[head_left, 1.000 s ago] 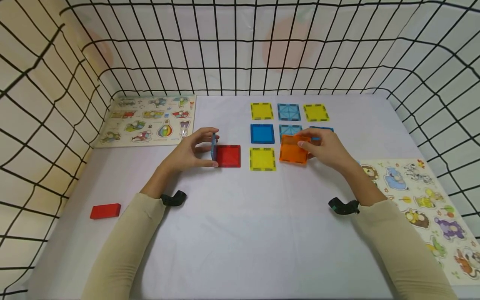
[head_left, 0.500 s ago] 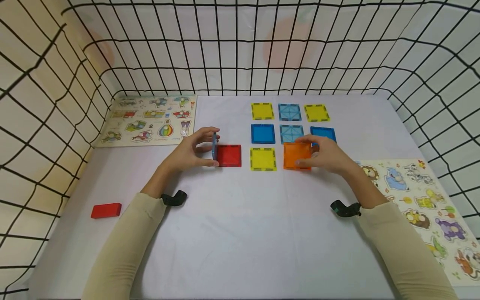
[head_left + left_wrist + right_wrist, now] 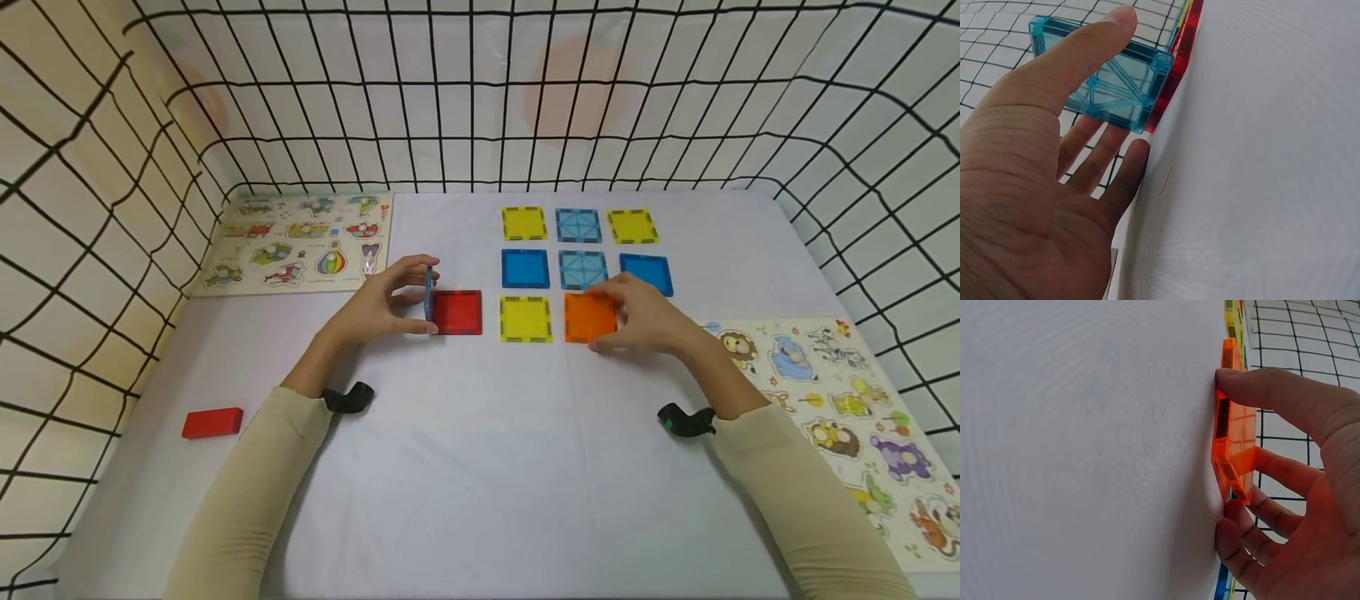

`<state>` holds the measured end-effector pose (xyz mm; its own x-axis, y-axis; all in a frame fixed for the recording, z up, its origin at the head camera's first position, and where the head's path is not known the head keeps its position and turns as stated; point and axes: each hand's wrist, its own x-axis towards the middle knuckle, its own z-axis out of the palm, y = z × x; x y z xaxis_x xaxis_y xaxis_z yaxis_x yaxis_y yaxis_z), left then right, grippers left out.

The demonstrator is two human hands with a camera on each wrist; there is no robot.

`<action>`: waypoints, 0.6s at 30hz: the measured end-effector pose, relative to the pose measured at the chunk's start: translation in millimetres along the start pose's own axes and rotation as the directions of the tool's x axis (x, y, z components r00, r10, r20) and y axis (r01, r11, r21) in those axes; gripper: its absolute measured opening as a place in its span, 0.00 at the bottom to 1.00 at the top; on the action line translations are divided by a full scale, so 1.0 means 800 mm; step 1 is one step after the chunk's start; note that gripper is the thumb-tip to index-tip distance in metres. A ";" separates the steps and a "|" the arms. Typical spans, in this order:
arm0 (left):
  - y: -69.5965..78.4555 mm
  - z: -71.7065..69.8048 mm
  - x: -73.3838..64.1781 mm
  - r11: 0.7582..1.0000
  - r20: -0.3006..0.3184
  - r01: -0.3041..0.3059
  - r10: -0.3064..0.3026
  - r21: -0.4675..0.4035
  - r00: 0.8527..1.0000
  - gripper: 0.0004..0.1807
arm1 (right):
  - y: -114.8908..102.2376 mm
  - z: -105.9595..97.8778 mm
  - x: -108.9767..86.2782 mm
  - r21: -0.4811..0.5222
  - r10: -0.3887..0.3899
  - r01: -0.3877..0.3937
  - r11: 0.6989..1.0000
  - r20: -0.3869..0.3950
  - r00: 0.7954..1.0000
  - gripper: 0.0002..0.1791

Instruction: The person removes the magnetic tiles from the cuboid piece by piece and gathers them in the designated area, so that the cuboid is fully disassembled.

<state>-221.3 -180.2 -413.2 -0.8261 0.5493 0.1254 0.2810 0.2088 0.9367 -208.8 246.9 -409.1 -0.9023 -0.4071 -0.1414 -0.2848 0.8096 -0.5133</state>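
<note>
My left hand (image 3: 375, 302) pinches a light-blue magnetic tile (image 3: 1124, 84), standing it upright at the left edge of a flat red tile (image 3: 459, 313). Its thumb lies on the near side of that tile, and the fingers reach behind. My right hand (image 3: 651, 315) has thumb and fingers at opposite edges of an orange magnetic tile (image 3: 588, 320). Flat or nearly flat, the orange tile sits right of a yellow tile (image 3: 526, 320). In the right wrist view the thumb presses the orange tile's near edge (image 3: 1224, 412); part of its far side is hidden by fingers.
Behind lie a blue tile (image 3: 525, 268), a light-blue tile (image 3: 583, 269), another blue tile (image 3: 648, 272) and a further row of several tiles. Picture boards (image 3: 300, 242) lie at back left and right. A red block (image 3: 212, 422) sits left. Black wire mesh (image 3: 480, 108) surrounds the table.
My right hand has lowered the orange tile from a tilted, raised position to the table beside the yellow tile. My left hand and the upright light-blue tile have stayed put.
</note>
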 end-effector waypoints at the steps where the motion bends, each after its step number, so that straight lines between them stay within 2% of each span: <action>1: 0.000 0.000 0.000 1.000 0.001 -0.001 0.001 0.001 1.000 0.49 | 0.000 0.000 0.000 -0.002 0.001 -0.001 1.000 0.004 1.000 0.41; 12: 0.001 0.000 0.001 1.000 0.000 0.001 -0.001 0.009 1.000 0.49 | -0.004 -0.003 -0.001 -0.027 0.014 -0.013 1.000 0.024 1.000 0.43; 18: 0.003 -0.003 0.001 1.000 0.011 0.004 -0.005 0.022 1.000 0.49 | -0.009 -0.010 0.000 -0.008 0.043 -0.043 0.999 -0.044 0.998 0.40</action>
<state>-222.1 -181.1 -410.1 -0.8218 0.5576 0.1174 0.2879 0.2285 0.9300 -209.5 244.3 -398.6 -0.9272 -0.3529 -0.1257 -0.2481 0.8298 -0.4999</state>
